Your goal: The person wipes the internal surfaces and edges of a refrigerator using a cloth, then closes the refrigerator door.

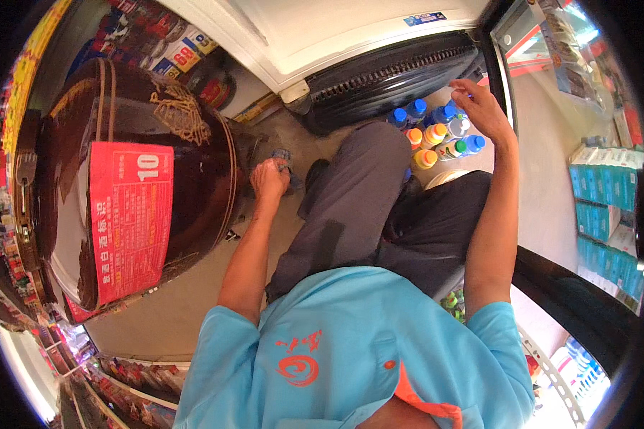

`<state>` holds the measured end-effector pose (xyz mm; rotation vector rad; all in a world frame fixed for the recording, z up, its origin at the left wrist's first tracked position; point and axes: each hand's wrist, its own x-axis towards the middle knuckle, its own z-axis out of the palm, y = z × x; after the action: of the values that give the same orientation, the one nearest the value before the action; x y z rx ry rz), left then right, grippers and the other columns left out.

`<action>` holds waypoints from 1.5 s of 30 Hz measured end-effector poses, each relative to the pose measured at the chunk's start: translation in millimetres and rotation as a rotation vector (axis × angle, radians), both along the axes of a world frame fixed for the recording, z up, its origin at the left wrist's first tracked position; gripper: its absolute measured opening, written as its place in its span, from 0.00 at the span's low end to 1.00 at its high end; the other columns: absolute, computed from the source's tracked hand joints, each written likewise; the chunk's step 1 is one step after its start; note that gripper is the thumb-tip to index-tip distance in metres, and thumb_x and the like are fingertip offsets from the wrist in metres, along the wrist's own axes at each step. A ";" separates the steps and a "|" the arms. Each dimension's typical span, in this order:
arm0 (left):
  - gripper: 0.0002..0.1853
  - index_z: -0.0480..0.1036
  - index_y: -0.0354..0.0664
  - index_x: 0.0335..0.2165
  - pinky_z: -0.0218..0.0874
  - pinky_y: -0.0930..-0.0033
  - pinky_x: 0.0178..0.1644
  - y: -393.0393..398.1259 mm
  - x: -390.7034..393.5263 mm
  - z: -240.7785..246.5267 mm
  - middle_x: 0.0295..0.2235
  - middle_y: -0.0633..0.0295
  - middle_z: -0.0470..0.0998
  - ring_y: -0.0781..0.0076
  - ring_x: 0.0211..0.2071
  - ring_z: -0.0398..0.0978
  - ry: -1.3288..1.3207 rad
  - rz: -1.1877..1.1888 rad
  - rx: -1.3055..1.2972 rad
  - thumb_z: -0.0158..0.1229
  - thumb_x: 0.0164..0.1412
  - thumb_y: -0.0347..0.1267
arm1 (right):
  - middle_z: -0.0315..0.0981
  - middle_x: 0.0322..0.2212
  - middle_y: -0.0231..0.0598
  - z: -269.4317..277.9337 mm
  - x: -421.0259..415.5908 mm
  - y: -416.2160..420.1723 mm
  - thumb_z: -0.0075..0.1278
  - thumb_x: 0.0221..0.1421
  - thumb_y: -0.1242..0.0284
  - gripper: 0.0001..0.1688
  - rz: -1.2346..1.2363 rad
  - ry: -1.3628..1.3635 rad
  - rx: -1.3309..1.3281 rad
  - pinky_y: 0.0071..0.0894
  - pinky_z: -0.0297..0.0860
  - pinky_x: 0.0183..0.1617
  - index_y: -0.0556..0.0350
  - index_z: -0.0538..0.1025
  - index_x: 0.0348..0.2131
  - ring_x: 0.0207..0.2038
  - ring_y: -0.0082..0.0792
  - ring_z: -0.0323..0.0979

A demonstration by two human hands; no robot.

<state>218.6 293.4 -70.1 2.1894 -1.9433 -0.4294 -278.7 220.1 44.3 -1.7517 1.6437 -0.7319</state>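
My left hand [270, 179] is closed around a bunched grey-blue cloth [282, 156], low over the floor beside a large dark brown jar [193, 177]. At the upper right, my right hand [480, 107] is held over the back of a group of bottles, its fingers bent; whether they grip anything I cannot tell. The bottles stand close together on the floor beyond my knees. Several have blue caps [417, 105], others have orange or yellow caps [425, 158], and a white bottle [451, 150] has a green cap.
A black ribbed base panel [392, 75] runs under a white cabinet [354, 27]. To the right is a dark-framed glass door [547, 161], with teal-and-white cartons [604, 185] seen beyond it. The jar bears a red printed label [131, 214]. Shelves of packaged goods [134, 375] stand at the lower left.
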 end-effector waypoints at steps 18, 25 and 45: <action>0.30 0.60 0.34 0.56 0.79 0.61 0.39 -79.9 -84.8 -64.2 0.46 0.46 0.74 0.59 0.38 0.79 1.457 0.799 0.002 0.67 0.60 0.25 | 0.81 0.43 0.53 -13.0 4.6 -2.3 0.53 0.63 0.68 0.22 -0.031 0.050 0.060 0.38 0.73 0.51 0.63 0.76 0.53 0.46 0.40 0.80; 0.30 0.58 0.35 0.52 0.80 0.60 0.41 -95.8 -116.5 -99.6 0.46 0.49 0.71 0.55 0.42 0.78 1.455 1.060 -0.054 0.69 0.58 0.26 | 0.81 0.41 0.54 -5.4 6.5 -2.5 0.53 0.63 0.68 0.21 -0.036 0.063 0.074 0.38 0.72 0.50 0.62 0.77 0.52 0.44 0.43 0.80; 0.20 0.72 0.33 0.48 0.80 0.63 0.36 -121.8 -102.4 -293.1 0.41 0.52 0.79 0.61 0.34 0.79 1.436 1.001 0.308 0.67 0.62 0.31 | 0.80 0.48 0.45 16.9 24.8 -17.8 0.51 0.65 0.71 0.22 -0.093 -0.024 0.200 0.36 0.73 0.50 0.61 0.74 0.55 0.46 0.36 0.78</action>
<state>116.3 171.6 -363.2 1.6758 -0.0334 -1.4994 -254.0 202.3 61.2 -1.5297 1.7275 -0.6047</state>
